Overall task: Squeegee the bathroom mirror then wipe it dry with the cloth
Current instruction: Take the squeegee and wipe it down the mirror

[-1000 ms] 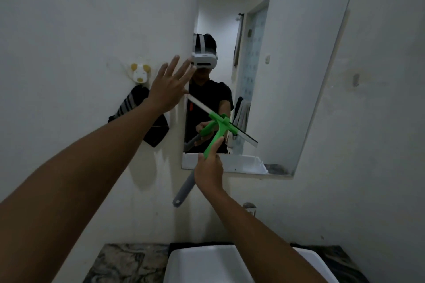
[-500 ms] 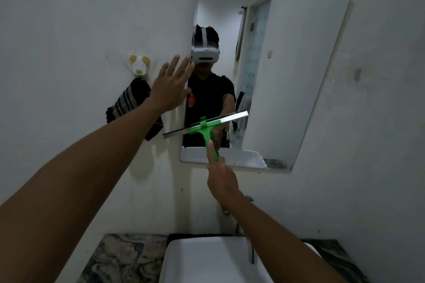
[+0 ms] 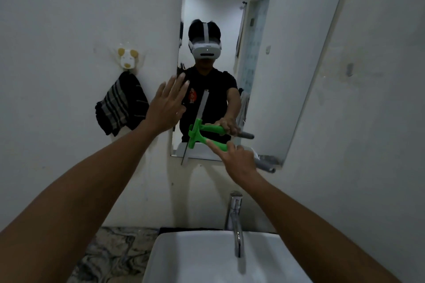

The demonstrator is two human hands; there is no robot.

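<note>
Rotated from near-level to almost upright, the squeegee [image 3: 199,132] blade now stands against the mirror [image 3: 287,64] near its lower left edge.

Right hand [image 3: 239,158] is clamped on the green handle at frame centre, forefinger laid along it; left hand [image 3: 166,105] is spread flat, fingers apart, at the mirror's left edge. Squeegeeing looks under way, drying not begun: the striped cloth [image 3: 120,105] hangs on its wall hook [image 3: 127,58], centre left. Below, a tap [image 3: 234,218] over a white basin [image 3: 207,259]; plain white walls.
</note>
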